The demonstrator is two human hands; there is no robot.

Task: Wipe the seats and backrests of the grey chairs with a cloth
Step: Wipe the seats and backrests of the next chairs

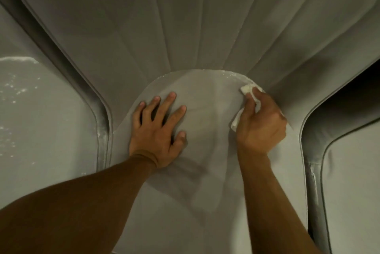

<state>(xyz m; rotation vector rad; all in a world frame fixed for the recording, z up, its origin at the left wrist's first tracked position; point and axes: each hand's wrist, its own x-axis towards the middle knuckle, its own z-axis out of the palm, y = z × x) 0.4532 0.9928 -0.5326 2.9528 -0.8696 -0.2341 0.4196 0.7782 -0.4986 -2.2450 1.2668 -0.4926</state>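
A grey chair fills the head view, its smooth seat (205, 151) in the middle and its ribbed backrest (185, 27) rising behind. My left hand (158, 128) lies flat on the seat with the fingers spread. My right hand (261, 124) grips a crumpled white cloth (248, 90) and presses it against the seat's far right edge, where seat and backrest meet. Small white specks lie along that seam.
A second grey chair seat (41, 120) sits close on the left, dotted with white specks. A third grey chair (349, 181) stands on the right, beyond a dark gap. Curved seat rims separate the three.
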